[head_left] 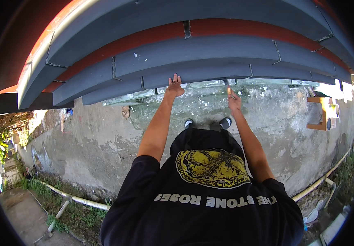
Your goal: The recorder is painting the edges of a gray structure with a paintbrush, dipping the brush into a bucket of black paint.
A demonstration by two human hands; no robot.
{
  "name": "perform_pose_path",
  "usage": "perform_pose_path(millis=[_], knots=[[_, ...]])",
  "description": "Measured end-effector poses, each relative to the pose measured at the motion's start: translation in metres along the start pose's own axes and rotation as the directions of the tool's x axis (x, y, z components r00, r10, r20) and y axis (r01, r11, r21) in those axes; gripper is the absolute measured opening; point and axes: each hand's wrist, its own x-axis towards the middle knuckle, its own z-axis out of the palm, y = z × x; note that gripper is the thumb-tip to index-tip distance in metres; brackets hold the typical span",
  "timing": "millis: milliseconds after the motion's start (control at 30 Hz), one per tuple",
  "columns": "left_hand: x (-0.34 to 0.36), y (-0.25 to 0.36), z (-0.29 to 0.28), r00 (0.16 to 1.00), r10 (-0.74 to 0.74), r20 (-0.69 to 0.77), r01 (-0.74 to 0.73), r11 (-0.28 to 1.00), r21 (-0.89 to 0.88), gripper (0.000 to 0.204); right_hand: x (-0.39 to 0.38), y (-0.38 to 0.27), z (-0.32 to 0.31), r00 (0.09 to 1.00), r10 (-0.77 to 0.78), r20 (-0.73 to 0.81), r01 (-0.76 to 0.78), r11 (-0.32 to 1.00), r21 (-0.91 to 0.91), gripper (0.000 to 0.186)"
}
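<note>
My left hand (pixel 175 87) is open, its fingers stretched up against the lower edge of a dark grey board (pixel 160 78). To its right, my right hand (pixel 234 100) is closed around the orange handle of a small tool (pixel 229 91). The tool's dark, curved head reaches up to the underside of the same board; its exact kind is too small to make out. Below the board runs a pale, weathered ledge (pixel 203 84) with white specks, partly hidden by my hands.
More long grey boards (pixel 226 45) rise in tiers ahead, with red strips (pixel 242 28) between them and dark gaps at the joints. My feet stand on stained concrete (pixel 275 123). A wooden box-like piece (pixel 322 117) stands at the right. Pale pipes (pixel 82 201) run behind me near grass.
</note>
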Motion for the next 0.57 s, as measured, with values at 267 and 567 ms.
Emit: perform_pose_path(millis=[267, 567], knots=[[-0.058, 0.056, 0.019, 0.913, -0.143, -0.382, 0.094, 0.985, -0.143, 0.081, -0.031, 0.121, -0.164, 0.809, 0.417, -0.415, -0.251, 0.883, 0.397, 0.017], [-0.033, 0.061, 0.119, 0.948, -0.28, -0.151, 0.237, 0.939, -0.249, 0.084, -0.111, 0.242, -0.259, 0.677, 0.635, -0.373, -0.731, 0.639, -0.239, 0.047]])
